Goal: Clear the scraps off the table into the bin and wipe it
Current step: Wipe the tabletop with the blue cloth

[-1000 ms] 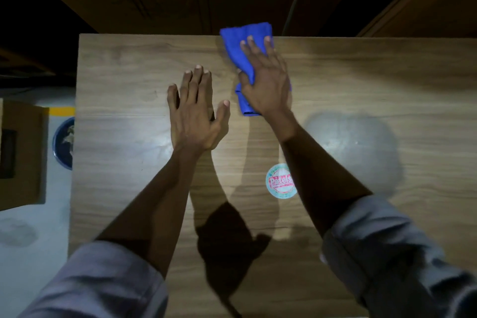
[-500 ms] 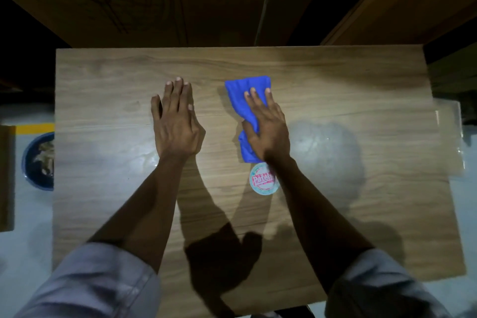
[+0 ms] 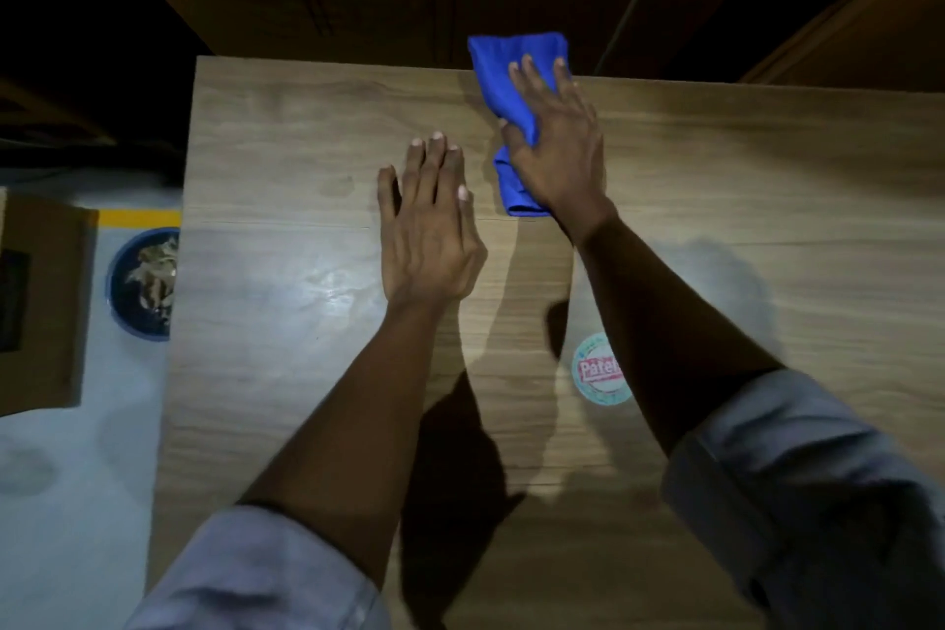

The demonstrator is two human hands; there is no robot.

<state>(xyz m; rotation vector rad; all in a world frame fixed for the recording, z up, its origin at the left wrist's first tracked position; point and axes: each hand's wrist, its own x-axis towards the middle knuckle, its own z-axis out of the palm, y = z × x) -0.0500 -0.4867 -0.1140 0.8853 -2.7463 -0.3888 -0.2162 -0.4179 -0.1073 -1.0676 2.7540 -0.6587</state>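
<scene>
– While wiping is under way, where's the cloth (image 3: pixel 511 67)?
– At twelve o'clock on the worktop (image 3: pixel 767 200), under the right grip (image 3: pixel 557 154), flat-fingered, pressing; left grip (image 3: pixel 427 230) lies open. Next, likely: firm strokes toward six.

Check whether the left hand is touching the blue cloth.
Apart. The head view shows bare table between the left hand and the blue cloth; only the right hand presses on it.

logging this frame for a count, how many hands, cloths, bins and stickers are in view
hands: 2 (left hand, right hand)
blue cloth: 1
blue bin: 1
round sticker: 1
total: 5
</scene>
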